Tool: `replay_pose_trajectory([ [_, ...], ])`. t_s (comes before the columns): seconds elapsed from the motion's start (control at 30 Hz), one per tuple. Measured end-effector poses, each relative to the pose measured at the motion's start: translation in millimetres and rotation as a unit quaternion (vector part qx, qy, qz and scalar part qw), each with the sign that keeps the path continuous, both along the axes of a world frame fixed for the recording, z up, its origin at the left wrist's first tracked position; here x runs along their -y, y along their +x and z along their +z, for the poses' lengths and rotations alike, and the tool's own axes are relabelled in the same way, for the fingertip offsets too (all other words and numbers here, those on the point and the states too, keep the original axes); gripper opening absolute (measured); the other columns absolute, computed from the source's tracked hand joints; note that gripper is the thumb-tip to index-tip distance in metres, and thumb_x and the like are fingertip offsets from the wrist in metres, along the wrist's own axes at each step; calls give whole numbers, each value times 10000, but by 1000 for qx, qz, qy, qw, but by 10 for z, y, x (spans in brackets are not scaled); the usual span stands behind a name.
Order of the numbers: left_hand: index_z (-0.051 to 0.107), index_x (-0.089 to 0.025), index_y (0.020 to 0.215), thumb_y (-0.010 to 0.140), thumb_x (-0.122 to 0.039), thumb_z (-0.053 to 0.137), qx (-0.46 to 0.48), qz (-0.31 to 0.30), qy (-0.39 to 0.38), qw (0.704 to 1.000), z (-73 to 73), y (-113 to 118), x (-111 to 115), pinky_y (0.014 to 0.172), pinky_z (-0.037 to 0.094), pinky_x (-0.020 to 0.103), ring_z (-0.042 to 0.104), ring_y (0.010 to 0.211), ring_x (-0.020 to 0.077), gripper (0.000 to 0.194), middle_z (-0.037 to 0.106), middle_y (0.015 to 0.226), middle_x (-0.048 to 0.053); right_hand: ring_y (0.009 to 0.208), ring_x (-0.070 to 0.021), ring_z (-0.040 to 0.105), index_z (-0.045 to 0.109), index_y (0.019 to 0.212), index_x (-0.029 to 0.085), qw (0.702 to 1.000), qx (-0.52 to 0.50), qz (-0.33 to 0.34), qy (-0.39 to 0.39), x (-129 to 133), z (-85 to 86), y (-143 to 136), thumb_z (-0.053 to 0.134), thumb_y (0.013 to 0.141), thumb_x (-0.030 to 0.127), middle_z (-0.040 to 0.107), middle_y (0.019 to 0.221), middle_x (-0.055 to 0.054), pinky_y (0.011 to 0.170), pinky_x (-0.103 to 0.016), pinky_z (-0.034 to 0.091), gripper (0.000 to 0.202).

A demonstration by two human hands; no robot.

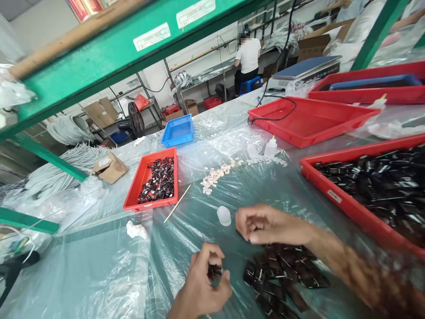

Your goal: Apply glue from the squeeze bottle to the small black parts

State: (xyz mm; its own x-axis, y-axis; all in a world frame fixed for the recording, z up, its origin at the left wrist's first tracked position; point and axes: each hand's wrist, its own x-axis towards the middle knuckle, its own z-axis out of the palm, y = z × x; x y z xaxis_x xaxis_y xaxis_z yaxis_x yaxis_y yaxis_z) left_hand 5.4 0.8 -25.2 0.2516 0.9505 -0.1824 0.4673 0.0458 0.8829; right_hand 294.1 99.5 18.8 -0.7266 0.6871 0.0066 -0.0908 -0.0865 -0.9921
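My left hand (204,285) is curled round a small black plastic piece (214,271), held between the thumb and fingers above the film-covered table. My right hand (274,225) is bent over with its fingertips together; a dark edge shows below them, but what they grip is mostly hidden. Beneath and beside the right hand lies a loose pile of glossy black plastic pieces (282,274). A small translucent white cup (224,215) stands just left of the right hand. Further off, small pale flat pieces (214,176) are scattered in a strip.
A red tray (151,205) of small black parts stands left, with a thin wooden stick (177,204) beside it. A big red tray (335,195) of black pieces is at right. Behind are a white squeeze bottle (270,147), another red tray (305,139) and a blue tray (177,142). A person (248,55) sits far back.
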Motion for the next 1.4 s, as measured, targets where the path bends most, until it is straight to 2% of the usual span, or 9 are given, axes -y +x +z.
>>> replay_pose_trajectory([
  [0.2, 525, -326, 1007, 762, -269, 765, 80, 45, 11, 996, 1, -12, -168, 523, 247, 272, 259, 513, 113, 347, 371, 631, -123, 670, -121, 465, 658, 799, 210, 959, -55, -277, -29, -401, -264, 379, 930, 822, 684, 566, 776, 4, 630, -307, 357, 547],
  [0.3, 488, -329, 948, 725, -235, 772, 99, 70, 28, 992, -1, -34, -238, 530, 231, 274, 247, 509, 114, 374, 334, 606, -132, 668, -123, 444, 649, 771, 206, 943, -45, -326, -36, -567, -479, 440, 934, 789, 724, 534, 757, 0, 609, -309, 329, 592],
  [0.43, 477, -336, 919, 716, -240, 780, 97, 86, 40, 991, -12, -56, -279, 539, 229, 283, 276, 506, 126, 377, 343, 592, -126, 654, -118, 427, 662, 765, 199, 940, -28, -337, -37, -713, -718, 454, 980, 723, 719, 533, 739, 2, 583, -294, 318, 611],
  [0.57, 481, -337, 905, 724, -227, 780, 90, 98, 48, 990, -20, -57, -285, 549, 231, 290, 305, 506, 134, 366, 372, 586, -115, 649, -117, 420, 690, 782, 194, 946, -18, -322, -31, -765, -827, 462, 970, 739, 727, 521, 706, 14, 572, -276, 331, 603],
  [0.77, 498, -335, 909, 740, -223, 779, 84, 115, 54, 988, -65, -71, -309, 552, 244, 285, 317, 520, 135, 346, 370, 594, -114, 657, -126, 424, 694, 794, 201, 952, -11, -305, -22, -787, -836, 484, 945, 761, 738, 519, 704, 16, 577, -274, 355, 594],
  [0.93, 493, -322, 909, 787, -278, 760, 67, 123, 64, 988, -49, -89, -311, 553, 269, 269, 320, 528, 128, 297, 361, 596, -120, 667, -133, 431, 683, 808, 203, 953, -16, -302, -25, -815, -858, 485, 902, 772, 790, 528, 724, 12, 590, -287, 367, 628],
  [1.2, 436, -322, 900, 827, -410, 740, -4, 128, 115, 985, -27, -54, -310, 543, 324, 279, 395, 495, 138, 325, 386, 606, -108, 662, -147, 434, 704, 801, 210, 958, -28, -285, -9, -803, -823, 467, 875, 829, 733, 519, 705, 6, 598, -327, 352, 551],
  [1.3, 420, -330, 932, 913, -496, 662, -63, 153, 149, 975, 70, -97, -412, 544, 376, 309, 452, 500, 173, 294, 402, 624, -100, 649, -149, 443, 706, 811, 217, 959, -25, -282, -3, -807, -808, 465, 867, 840, 718, 528, 704, 10, 599, -334, 367, 526],
  [1.4, 470, -326, 1074, 1008, -531, 554, -138, 180, 194, 954, 351, -272, -714, 738, 564, 401, 680, 753, 254, 231, 607, 827, -35, 621, -135, 450, 686, 803, 215, 959, -14, -283, -2, -801, -766, 452, 902, 794, 702, 543, 695, 23, 596, -321, 383, 533],
])
